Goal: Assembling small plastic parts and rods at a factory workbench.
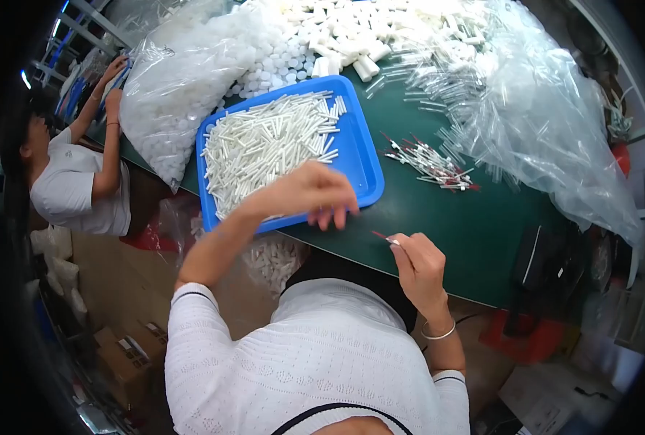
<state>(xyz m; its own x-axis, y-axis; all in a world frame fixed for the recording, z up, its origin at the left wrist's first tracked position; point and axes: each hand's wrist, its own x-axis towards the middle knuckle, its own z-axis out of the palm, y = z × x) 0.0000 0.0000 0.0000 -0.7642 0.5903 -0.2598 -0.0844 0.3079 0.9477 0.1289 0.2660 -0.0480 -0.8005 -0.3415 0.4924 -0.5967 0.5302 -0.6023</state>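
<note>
My right hand pinches a thin red-tipped stick with a small white part at the fingertips, above the table's front edge. My left hand hovers over the front right part of a blue tray. Its fingers hang downward and are smeared by motion, so whether anything is between them does not show. Short white tubes lie in a heap in the tray, mostly to its left and middle. Right of the tray, a loose pile of thin white sticks with red ends lies on the green table.
A clear bag of white caps bulges at the back left. White cylindrical pieces and clear tubes spread along the back. A large plastic bag drapes over the right side. Another person sits at the left.
</note>
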